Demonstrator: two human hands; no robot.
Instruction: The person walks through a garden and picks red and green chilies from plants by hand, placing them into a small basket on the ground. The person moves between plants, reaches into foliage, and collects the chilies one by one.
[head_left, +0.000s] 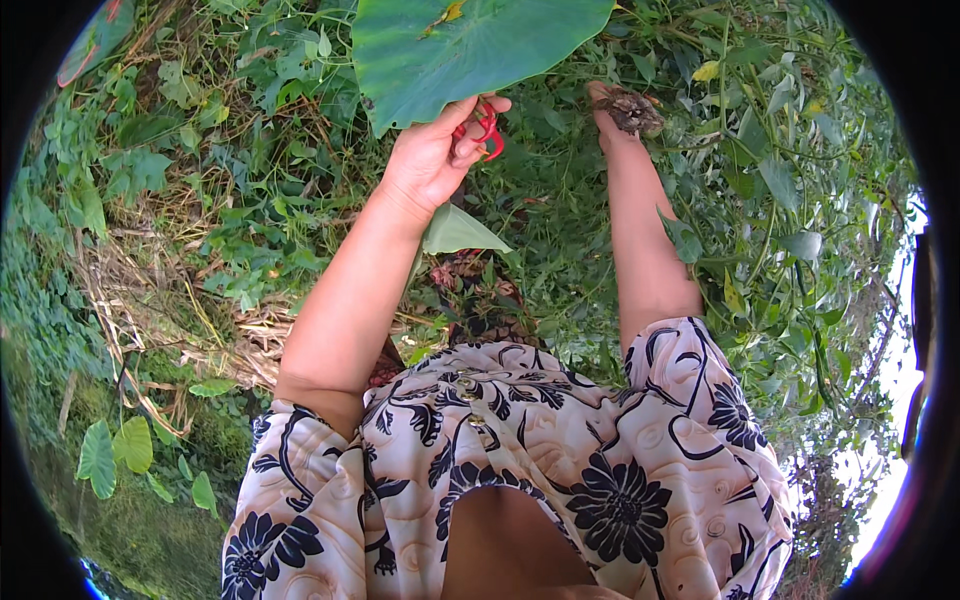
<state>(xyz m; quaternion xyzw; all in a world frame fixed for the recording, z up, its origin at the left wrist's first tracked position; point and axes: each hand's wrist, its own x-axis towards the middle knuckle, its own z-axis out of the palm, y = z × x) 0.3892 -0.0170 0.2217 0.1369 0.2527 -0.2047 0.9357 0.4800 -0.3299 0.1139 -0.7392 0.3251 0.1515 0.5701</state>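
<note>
My left hand (442, 150) is raised at the upper middle, its fingers curled around several glossy red, curved things (491, 135) that look like chili peppers. A broad green leaf (480, 56), like a taro leaf, meets this hand at its lower edge; whether the fingers also grip it I cannot tell. Below the wrist hangs a paler leaf (461, 231). Over on the right, my right hand (604, 101) reaches forward into the greenery. A brown, dried, crumpled clump (634, 112) covers most of its fingers, so its hold is hidden.
Dense vines and leafy plants (787, 150) crowd the right side, close to my right forearm. Dry stalks (255, 341) lie at the left among low growth. Small heart-shaped leaves (97, 459) stand at the lower left. Patterned dark cloth (487, 296) shows below my arms.
</note>
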